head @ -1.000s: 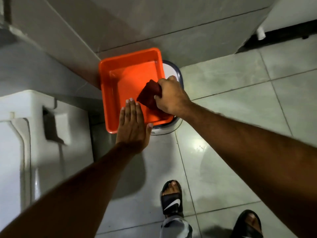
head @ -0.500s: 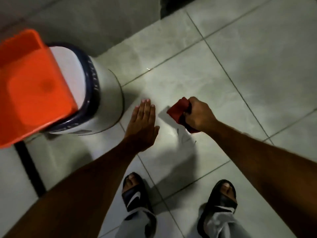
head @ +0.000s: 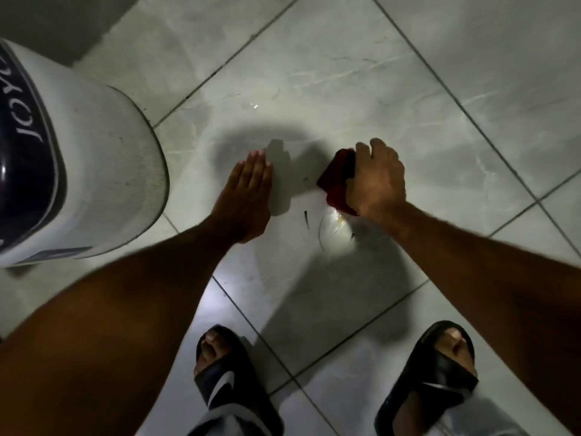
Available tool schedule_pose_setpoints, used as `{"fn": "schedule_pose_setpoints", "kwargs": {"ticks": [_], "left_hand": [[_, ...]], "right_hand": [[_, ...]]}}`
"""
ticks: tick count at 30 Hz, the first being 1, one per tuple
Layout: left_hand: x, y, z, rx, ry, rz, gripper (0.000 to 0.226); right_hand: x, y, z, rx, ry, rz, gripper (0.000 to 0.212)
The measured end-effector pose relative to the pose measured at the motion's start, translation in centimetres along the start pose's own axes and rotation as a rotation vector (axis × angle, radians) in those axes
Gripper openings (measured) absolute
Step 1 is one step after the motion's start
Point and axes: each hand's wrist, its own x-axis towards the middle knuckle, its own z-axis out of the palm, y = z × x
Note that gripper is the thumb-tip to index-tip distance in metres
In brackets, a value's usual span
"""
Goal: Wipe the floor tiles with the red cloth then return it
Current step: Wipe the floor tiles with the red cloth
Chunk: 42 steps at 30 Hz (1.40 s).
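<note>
The dark red folded cloth (head: 338,180) sits a little past the middle toward 3 o'clock. The pale grey-green square floor tiles (head: 345,73) have faint white swirly marks like marble, and thin dark lines run between them. A few small dark streaks and a tiny yellowish spot mark the tile just under the cloth, toward 6 o'clock. At 9 o'clock, the big white round plastic bucket (head: 103,171) has a dark navy band with white letters. At 6 o'clock, the two black rubber slide sandals (head: 440,372) show up; the one nearer 7 o'clock has a white curved mark.
</note>
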Motion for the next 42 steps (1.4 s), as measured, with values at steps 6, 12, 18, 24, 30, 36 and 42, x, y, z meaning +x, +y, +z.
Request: {"fn": "schedule_pose_setpoints", "kwargs": {"ticks": [6, 12, 18, 24, 30, 36, 42], "left_hand": [[2.1, 0.9, 0.2, 0.005, -0.086, 0.062, 0.093], [3.9, -1.5, -0.8, -0.026, -0.159, -0.022, 0.111], [4.9, -2.9, -0.7, -0.134, -0.434, -0.041, 0.101], [5.1, -3.2, -0.1, -0.129, -0.426, -0.033, 0.101], [5.1, -3.1, -0.2, -0.125, -0.440, -0.055, 0.100], [5.1, -2.7, -0.2, -0.095, -0.441, -0.050, 0.103], [5.0, -3.0, -0.1, -0.112, -0.439, -0.065, 0.097]], "right_hand": [[-2.0, -0.7, 4.3, -0.040, -0.308, -0.008, 0.083], [-1.5, 0.7, 5.8, -0.057, -0.257, -0.026, 0.082], [-1.9, 1.6, 6.5, -0.105, -0.266, -0.022, 0.077], [3.7, 1.6, 4.6, -0.064, -0.189, 0.053, 0.081], [-3.0, -1.1, 7.4, -0.131, -0.160, -0.243, 0.067], [-3.3, 3.1, 6.5, -0.205, -0.170, -0.304, 0.061], [1.1, -4.4, 8.0, -0.123, -0.092, -0.307, 0.066]]}}
